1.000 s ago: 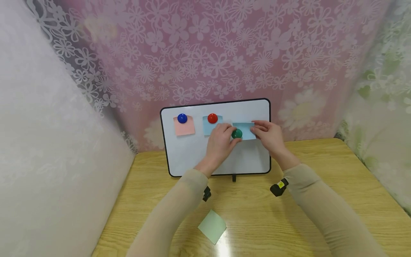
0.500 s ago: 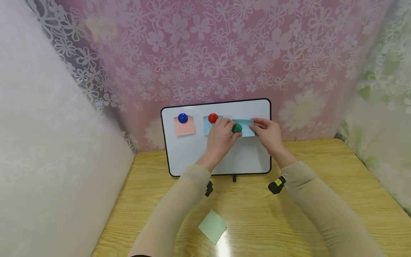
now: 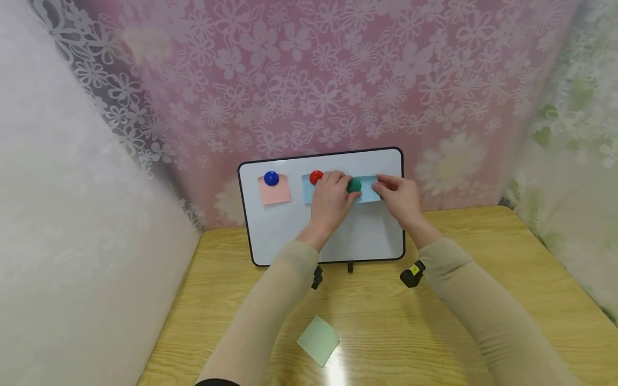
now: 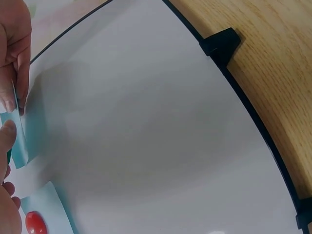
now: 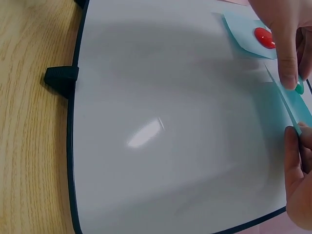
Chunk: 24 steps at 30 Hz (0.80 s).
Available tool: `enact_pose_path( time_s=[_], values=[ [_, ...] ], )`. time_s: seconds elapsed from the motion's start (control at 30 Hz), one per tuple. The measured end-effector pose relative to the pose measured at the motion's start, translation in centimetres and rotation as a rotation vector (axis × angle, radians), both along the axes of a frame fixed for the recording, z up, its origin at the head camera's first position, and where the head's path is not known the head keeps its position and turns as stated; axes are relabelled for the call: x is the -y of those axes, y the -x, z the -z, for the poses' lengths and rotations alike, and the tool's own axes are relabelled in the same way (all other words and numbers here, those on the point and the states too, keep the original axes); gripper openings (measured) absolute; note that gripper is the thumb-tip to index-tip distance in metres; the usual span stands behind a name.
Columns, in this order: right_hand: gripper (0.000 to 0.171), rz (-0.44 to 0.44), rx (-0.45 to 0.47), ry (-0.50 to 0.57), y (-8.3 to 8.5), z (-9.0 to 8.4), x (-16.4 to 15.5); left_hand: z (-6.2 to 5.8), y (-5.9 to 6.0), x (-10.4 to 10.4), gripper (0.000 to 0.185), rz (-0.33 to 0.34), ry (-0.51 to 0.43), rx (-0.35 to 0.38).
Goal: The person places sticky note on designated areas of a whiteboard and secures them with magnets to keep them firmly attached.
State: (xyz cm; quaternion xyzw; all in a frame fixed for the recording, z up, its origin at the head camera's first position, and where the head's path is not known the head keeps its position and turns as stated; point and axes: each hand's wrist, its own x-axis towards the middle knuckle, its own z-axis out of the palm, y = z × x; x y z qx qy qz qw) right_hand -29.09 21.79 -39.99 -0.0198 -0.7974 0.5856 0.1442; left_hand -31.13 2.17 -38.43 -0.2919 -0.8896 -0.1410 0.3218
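Note:
A white magnetic board (image 3: 289, 230) stands at the back of the wooden table. My left hand (image 3: 348, 194) pinches a green magnet (image 3: 354, 185) against a light blue note (image 3: 369, 188) on the board's upper right. My right hand (image 3: 384, 185) pinches that note's right edge. The right wrist view shows the green magnet (image 5: 299, 88) under a left fingertip and the note (image 5: 294, 105) standing edge-on from the board (image 5: 170, 122). In the left wrist view the note (image 4: 22, 142) sits between the right hand's fingers (image 4: 14, 53) and my thumb.
A blue magnet (image 3: 271, 178) pins a pink note (image 3: 275, 194) at the board's upper left. A red magnet (image 3: 315, 177) pins another blue note (image 3: 306, 192) beside my left hand. A pale green note (image 3: 318, 340) lies on the table (image 3: 483, 236) near me. Floral curtains close in the back and sides.
Both hands have slid the green magnet and the light blue note up the board, to about the height of the red magnet. The head view has shifted slightly.

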Motion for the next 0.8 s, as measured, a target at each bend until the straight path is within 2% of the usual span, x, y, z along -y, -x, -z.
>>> enact_pose_path(
  time_s=[0.27,0.8],
  values=[
    [0.043,-0.001,-0.007,-0.015,0.2,-0.1,0.5,-0.4,0.5,-0.3,0.045,-0.061,-0.017,0.013],
    [0.037,0.015,-0.032,0.026,0.9,0.0,1.2,-0.4,0.8,-0.8,0.046,-0.104,-0.004,0.015]
  ],
)
